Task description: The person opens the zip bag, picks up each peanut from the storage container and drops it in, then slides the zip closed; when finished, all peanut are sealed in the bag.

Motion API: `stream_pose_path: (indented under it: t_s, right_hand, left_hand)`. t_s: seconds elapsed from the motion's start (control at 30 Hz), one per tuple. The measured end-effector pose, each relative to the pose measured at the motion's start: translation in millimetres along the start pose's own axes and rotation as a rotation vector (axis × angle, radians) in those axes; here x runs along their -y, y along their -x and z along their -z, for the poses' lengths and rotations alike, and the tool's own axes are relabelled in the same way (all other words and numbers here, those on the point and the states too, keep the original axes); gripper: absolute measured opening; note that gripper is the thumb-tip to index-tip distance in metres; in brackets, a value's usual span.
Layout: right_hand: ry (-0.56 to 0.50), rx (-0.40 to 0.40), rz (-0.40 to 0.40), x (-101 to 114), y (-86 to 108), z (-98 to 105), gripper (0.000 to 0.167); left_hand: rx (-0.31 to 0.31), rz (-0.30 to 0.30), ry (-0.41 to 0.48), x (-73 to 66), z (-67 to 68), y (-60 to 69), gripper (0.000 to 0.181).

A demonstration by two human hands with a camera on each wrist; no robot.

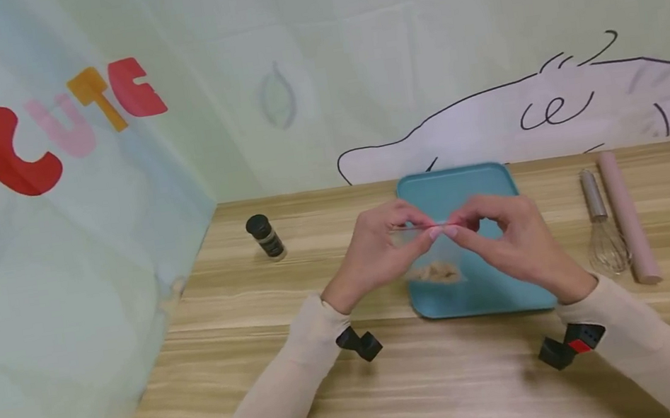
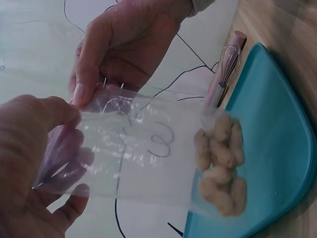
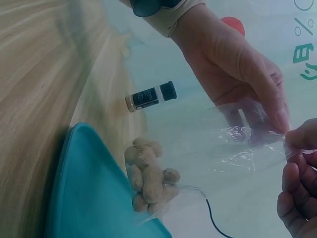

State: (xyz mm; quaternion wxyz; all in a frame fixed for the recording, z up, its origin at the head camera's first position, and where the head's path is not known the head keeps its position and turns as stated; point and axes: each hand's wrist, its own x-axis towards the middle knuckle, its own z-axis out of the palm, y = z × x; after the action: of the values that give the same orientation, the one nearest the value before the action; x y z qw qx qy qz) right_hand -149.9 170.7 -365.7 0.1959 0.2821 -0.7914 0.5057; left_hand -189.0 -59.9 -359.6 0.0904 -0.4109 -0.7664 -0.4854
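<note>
A clear plastic zip bag [image 2: 148, 163] hangs between both hands, with several unshelled peanuts [image 2: 223, 168] gathered at its bottom. Its top edge is pinched by my left hand [image 1: 375, 246], thumb against fingers. Close beside it, my right hand [image 1: 509, 234] pinches the same edge, and the thumb tips nearly meet in the head view. In the right wrist view the bag hangs with the peanuts [image 3: 151, 176] low down, over the edge of the blue tray [image 3: 94, 183]. Whether the bag's seal is closed, I cannot tell.
The blue tray [image 1: 482, 295] lies on the wooden table [image 1: 400, 400] beneath the bag. On the left stands a black-capped seasoning bottle [image 1: 266, 236]. To the right lie a whisk [image 1: 594, 201] and a pink rolling pin [image 1: 628, 218]. A printed cloth backdrop [image 1: 418, 69] rises behind.
</note>
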Motion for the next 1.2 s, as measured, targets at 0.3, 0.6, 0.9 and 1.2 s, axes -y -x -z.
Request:
stream_pose_path:
  t_s: [0.3,0.6,0.9,1.2]
  right_hand:
    - [-0.032,-0.012,-0.037,7.5,2.2,15.6,0.011]
    - [0.01,0.027,-0.033,11.0,1.4,16.7,0.011]
    - [0.001,0.089,-0.031,14.7,-12.7,5.0,0.022]
    - [0.038,0.315,-0.169,14.6,-41.3,-13.1,0.011]
  left_hand:
    - [-0.014,-0.026,0.002,-4.8,22.9,8.0,0.004]
    - [-0.074,-0.001,-0.065,-8.1,39.1,27.9,0.003]
    - [-0.157,0.027,-0.118,-11.1,59.5,40.6,0.001]
    - [-0.162,0.071,-0.212,-8.8,83.7,56.5,0.005]
